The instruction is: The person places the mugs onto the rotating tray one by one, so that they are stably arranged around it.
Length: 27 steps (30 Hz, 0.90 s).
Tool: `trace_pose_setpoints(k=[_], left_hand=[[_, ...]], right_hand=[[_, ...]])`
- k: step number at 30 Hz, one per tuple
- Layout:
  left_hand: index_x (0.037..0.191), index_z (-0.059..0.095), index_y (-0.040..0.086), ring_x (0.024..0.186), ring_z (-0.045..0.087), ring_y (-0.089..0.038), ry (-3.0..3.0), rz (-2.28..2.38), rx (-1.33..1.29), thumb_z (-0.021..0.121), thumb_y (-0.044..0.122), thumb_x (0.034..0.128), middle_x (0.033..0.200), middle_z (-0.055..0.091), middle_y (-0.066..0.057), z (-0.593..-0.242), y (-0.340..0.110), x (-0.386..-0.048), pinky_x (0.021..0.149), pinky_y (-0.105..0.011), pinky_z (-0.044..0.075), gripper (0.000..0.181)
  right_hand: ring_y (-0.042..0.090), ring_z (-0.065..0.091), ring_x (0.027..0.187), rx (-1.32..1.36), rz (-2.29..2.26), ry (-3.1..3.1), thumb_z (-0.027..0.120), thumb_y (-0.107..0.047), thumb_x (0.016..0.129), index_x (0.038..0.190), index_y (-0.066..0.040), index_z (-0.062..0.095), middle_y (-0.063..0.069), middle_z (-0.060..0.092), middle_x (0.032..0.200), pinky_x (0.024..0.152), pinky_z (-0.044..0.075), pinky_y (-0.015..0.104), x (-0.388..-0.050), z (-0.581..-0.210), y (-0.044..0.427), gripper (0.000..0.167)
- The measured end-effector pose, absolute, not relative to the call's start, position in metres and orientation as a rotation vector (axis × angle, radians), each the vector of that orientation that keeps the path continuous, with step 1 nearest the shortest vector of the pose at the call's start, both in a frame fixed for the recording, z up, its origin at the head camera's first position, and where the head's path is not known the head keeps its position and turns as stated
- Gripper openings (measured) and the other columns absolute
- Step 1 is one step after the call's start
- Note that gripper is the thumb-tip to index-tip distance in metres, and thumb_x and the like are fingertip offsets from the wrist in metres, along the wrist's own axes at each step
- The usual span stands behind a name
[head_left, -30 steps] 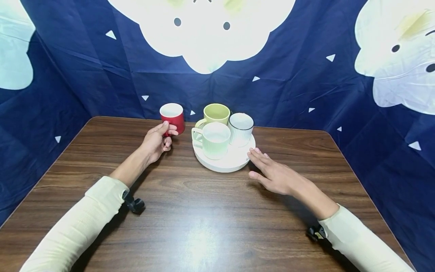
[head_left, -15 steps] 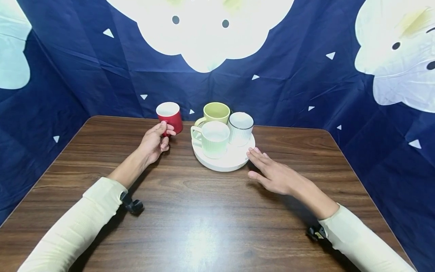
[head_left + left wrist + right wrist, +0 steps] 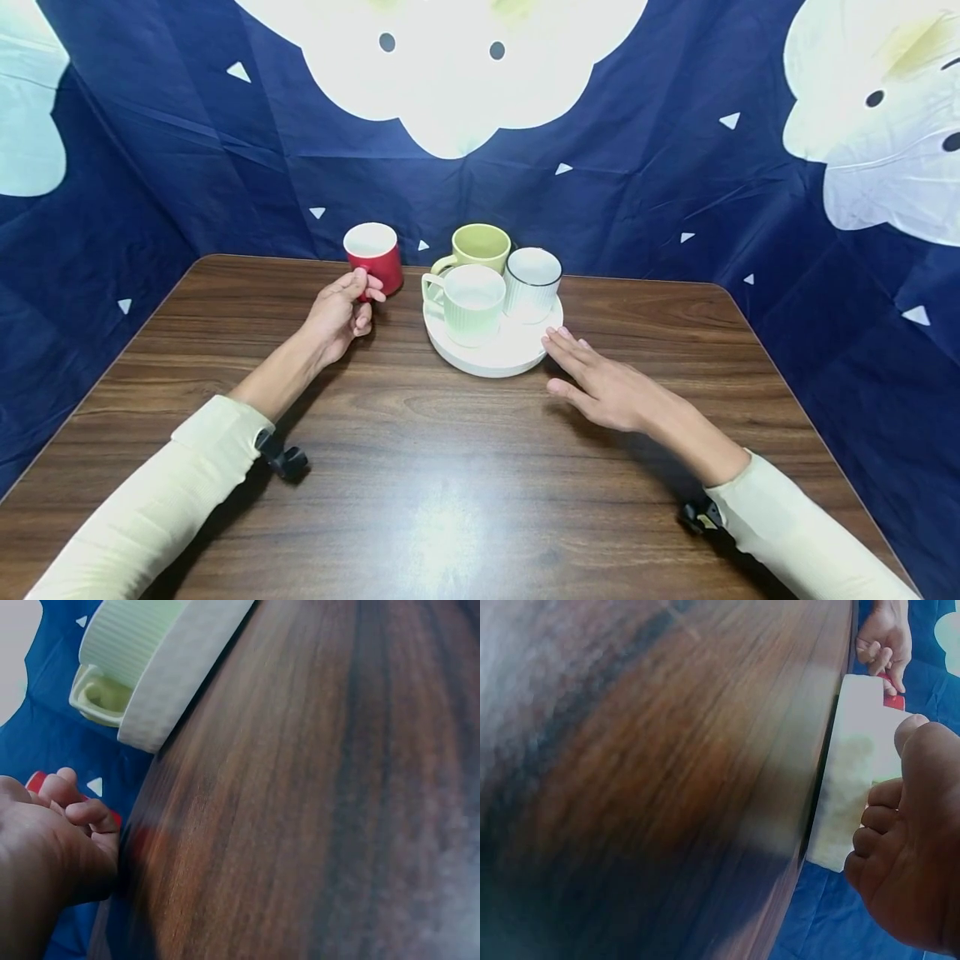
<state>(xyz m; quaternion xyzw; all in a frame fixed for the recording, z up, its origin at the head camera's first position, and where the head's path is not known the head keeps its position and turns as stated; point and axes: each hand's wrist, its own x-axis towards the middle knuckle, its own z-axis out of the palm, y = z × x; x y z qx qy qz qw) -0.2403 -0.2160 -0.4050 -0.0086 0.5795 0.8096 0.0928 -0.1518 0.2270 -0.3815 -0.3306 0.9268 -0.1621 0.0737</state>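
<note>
My left hand (image 3: 336, 315) pinches the handle of a red mug (image 3: 387, 265) with a white inside, upright at the table's far side. Whether its base touches the wood I cannot tell. To its right stands a round white tray (image 3: 491, 367) carrying a pale green ribbed mug (image 3: 474, 310) in front, a yellow-green mug (image 3: 480, 240) behind, and a white ribbed cup (image 3: 531, 293) with a dark rim. My right hand (image 3: 606, 385) has its fingers extended, the tips at the tray's right edge. In the left wrist view, the left hand (image 3: 64, 840) hides most of the red mug.
The brown wooden table (image 3: 420, 467) spreads out in front of the tray, with its far edge close behind the mugs. A dark blue cloth (image 3: 637, 208) with white cloud shapes hangs behind and at both sides.
The red mug and my left hand have shifted slightly left. The tray with its mugs and my right hand stay nearly in place.
</note>
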Motion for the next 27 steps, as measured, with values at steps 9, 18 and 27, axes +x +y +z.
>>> trace_pose_setpoints(k=[9,18,27], left_hand=[[0.105,0.067,0.017,0.051,0.045,-0.005,1.769,2.369,0.007,0.045,0.041,0.1204,0.087,0.073,0.009,-0.404,-0.219,-0.232,0.048,-0.017,0.034,0.036],[0.106,0.068,0.017,0.053,0.045,-0.005,1.773,2.358,0.020,0.047,0.040,0.1207,0.089,0.073,0.008,-0.401,-0.225,-0.223,0.049,-0.017,0.035,0.035],[0.107,0.069,0.018,0.054,0.044,-0.005,1.776,2.352,0.036,0.047,0.041,0.1200,0.090,0.073,0.009,-0.400,-0.227,-0.215,0.049,-0.016,0.033,0.034]], right_hand=[[0.039,0.021,0.176,-0.992,-0.484,2.796,0.048,-0.038,0.123,0.179,-0.005,0.027,0.018,0.021,0.189,0.142,0.024,0.062,-0.156,-0.381,0.229,0.068],[0.038,0.021,0.176,-0.991,-0.483,2.796,0.050,-0.039,0.122,0.179,-0.006,0.028,0.017,0.021,0.189,0.142,0.025,0.060,-0.155,-0.382,0.228,0.069],[0.039,0.022,0.176,-0.994,-0.475,2.790,0.049,-0.039,0.122,0.179,-0.006,0.029,0.017,0.022,0.189,0.142,0.024,0.061,-0.154,-0.382,0.226,0.068]])
